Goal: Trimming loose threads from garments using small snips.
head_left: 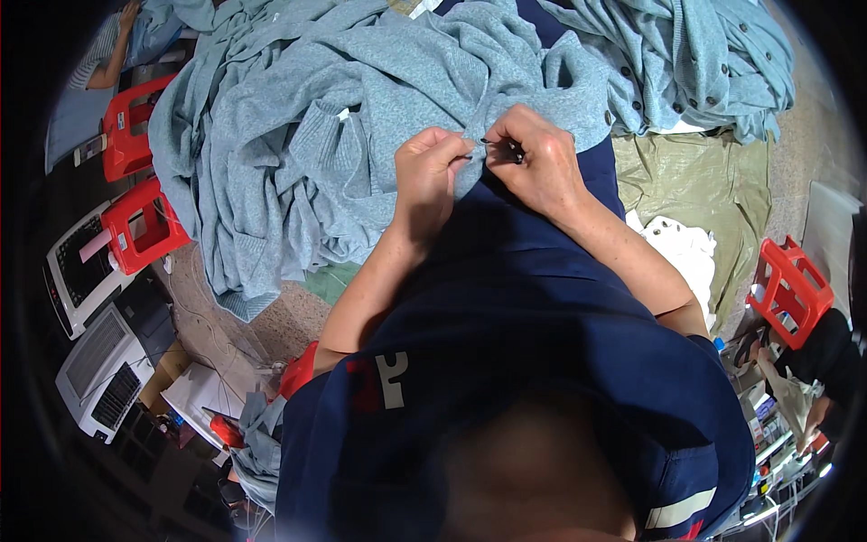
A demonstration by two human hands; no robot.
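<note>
A light blue-grey knit cardigan [388,108] lies in loose folds across my lap and the space in front of me. My left hand [428,173] is closed, thumb and forefinger pinching a bit of its knit. Just right of it, almost touching, my right hand [542,167] is closed too. A small dark tip shows at its fingertips against the knit, and more small dark pieces show inside its curled fingers; I cannot tell their kind. A ribbed cuff [318,135] and a small white tag [343,115] show left of my hands.
More blue-grey cardigans with dark buttons [691,63] are heaped at the far right, over an olive sheet [695,181]. A white cloth [682,257] lies by my right forearm. Red stools [144,226] stand left, another red stool [790,291] right. Other people show at the edges.
</note>
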